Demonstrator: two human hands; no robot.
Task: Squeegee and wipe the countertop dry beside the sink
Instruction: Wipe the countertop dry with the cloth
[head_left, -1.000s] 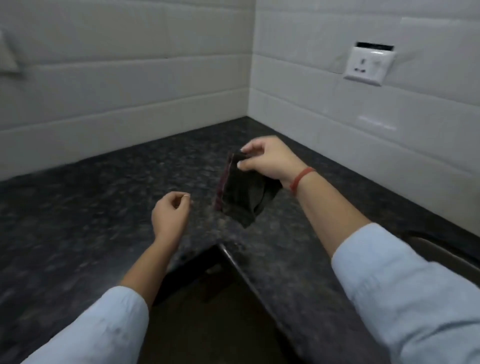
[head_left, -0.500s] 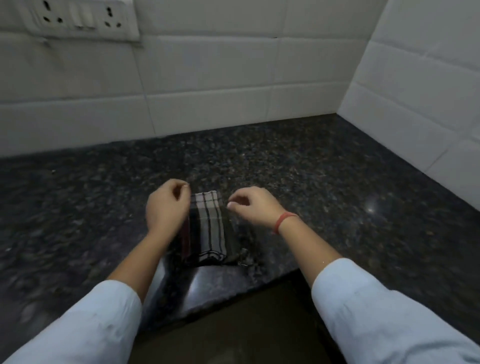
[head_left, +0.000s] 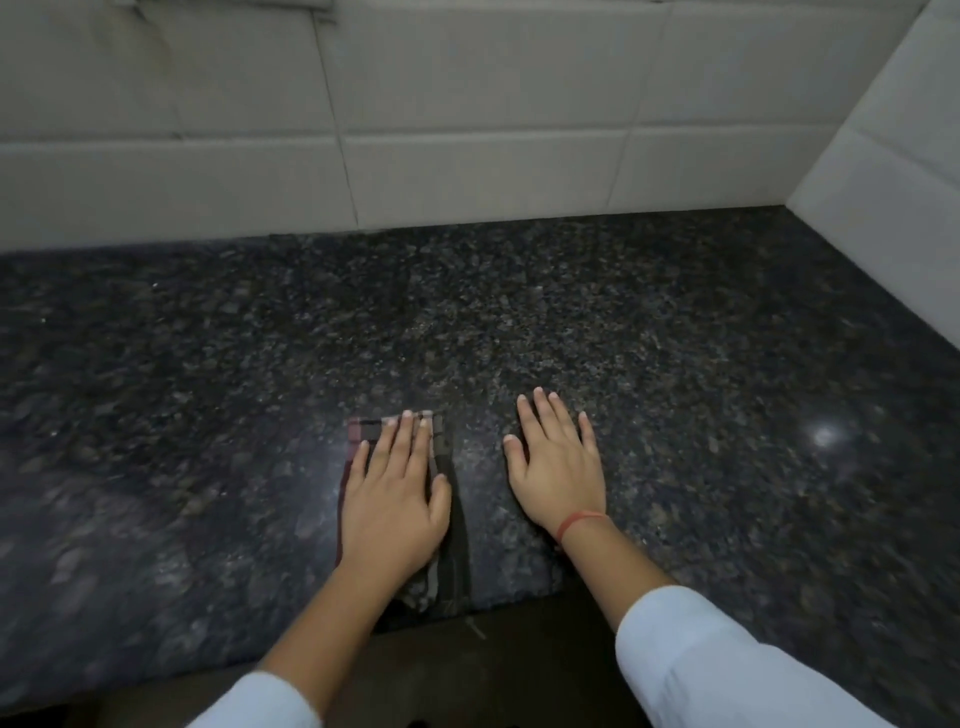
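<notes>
Cloth (head_left: 447, 545), folded, checked, pinned under flat spread fingers (head_left: 400, 441) of left hand (head_left: 392, 499), probably for wiping countertop (head_left: 675, 338); right hand (head_left: 558, 462) splayed, empty, bracing just beside.

Most of the folded checked cloth (head_left: 440, 447) is hidden under the left hand (head_left: 393, 506), which lies flat on it; only its far edge, a red strip along its left side and a dark rumpled end nearer the person show, so its full pattern cannot be told. That near end blends into the dark speckled granite table (head_left: 675, 338), and its outline there is unclear. Left of the cloth the table's surface is smeared by blur. Both light blue sleeves (head_left: 727, 670) are cut off by the bottom edge. Above the cloth, at the top edge, only a sliver of a white fitting (head_left: 291, 4) on the tiled wall (head_left: 467, 104) shows.
</notes>
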